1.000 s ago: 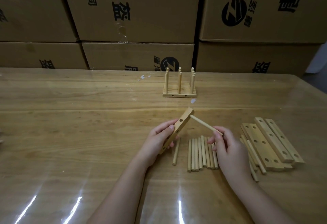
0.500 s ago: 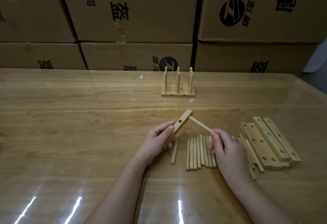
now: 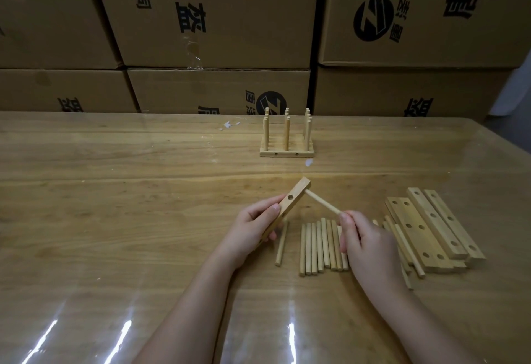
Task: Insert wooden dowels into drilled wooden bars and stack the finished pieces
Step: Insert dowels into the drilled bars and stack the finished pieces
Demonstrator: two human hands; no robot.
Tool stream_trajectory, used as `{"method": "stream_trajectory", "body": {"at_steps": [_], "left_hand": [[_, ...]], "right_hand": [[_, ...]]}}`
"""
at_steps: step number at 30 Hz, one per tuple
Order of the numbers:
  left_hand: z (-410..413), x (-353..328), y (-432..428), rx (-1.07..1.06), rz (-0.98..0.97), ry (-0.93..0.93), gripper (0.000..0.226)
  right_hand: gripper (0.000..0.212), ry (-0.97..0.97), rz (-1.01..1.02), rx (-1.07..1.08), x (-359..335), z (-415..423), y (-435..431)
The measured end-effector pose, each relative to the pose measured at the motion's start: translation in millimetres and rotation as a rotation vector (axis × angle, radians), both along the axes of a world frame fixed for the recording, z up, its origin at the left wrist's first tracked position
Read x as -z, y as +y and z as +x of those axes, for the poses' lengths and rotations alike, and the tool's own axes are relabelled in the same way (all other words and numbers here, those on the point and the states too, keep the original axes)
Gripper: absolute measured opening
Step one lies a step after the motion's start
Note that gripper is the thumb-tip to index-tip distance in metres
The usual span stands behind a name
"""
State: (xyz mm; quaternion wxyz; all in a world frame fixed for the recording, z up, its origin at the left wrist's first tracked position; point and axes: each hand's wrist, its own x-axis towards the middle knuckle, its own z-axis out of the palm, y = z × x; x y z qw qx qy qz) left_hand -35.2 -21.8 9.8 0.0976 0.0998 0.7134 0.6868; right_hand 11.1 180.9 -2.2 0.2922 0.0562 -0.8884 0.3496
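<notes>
My left hand grips a drilled wooden bar, tilted with its far end raised above the table. My right hand pinches a wooden dowel whose far tip sits at the bar's top hole. Below my hands lies a row of several loose dowels, with a single dowel apart on the left. A pile of drilled bars lies to the right. Finished pieces with upright dowels stand together farther back.
Stacked cardboard boxes form a wall along the table's far edge. The wooden table has a glossy clear cover. More dowels lie partly under the bar pile and my right hand.
My right hand has slid along the dowel towards the bar, pushing its tip into the top hole. The left hand holds the bar at nearly the same tilt.
</notes>
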Motion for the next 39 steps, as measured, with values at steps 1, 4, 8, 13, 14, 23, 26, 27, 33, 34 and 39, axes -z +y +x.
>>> {"method": "stream_trajectory", "body": {"at_steps": [1,4,8,13,14,23,26,27,33,34,39], "left_hand": [[0.3,-0.2,0.0,0.010,-0.002,-0.004,0.029],[0.5,0.2,-0.1,0.016,0.004,-0.014,0.031],[-0.7,1.7,0.7,0.016,-0.020,-0.016,0.029],[-3.0,3.4,-0.7,0.012,-0.015,-0.015,0.028],[-3.4,4.1,-0.7,0.013,-0.017,-0.014,0.028],[-5.3,5.5,-0.4,-0.010,0.001,-0.018,0.028],[-5.0,6.3,-0.3,-0.009,0.018,-0.021,0.029],[-5.2,6.5,-0.7,-0.011,0.023,-0.023,0.029],[-5.3,8.1,-0.7,-0.002,0.003,-0.006,0.029],[-5.1,8.2,-0.6,0.000,0.006,-0.001,0.029],[-4.7,8.5,-1.0,0.008,0.001,0.005,0.029]], "right_hand": [[0.030,0.000,-0.011,-0.005,0.2,0.3,-0.2],[0.029,-0.023,-0.032,-0.014,1.1,-0.2,0.0],[0.026,-0.056,-0.075,-0.021,0.9,-1.5,-1.3],[0.033,-0.048,-0.062,-0.045,-2.9,0.5,-0.3],[0.032,-0.039,-0.051,-0.033,-3.6,0.5,0.5],[0.024,-0.026,0.058,0.005,-5.7,0.8,2.0],[0.020,-0.044,0.075,0.016,-3.7,-0.5,3.3],[0.020,-0.047,0.075,0.017,-3.3,-0.6,3.4],[0.025,-0.039,0.048,0.006,-1.8,-0.6,3.6],[0.025,-0.041,0.046,0.005,-1.6,-0.7,3.7],[0.029,-0.042,0.040,0.007,-1.7,-0.5,3.8]]}}
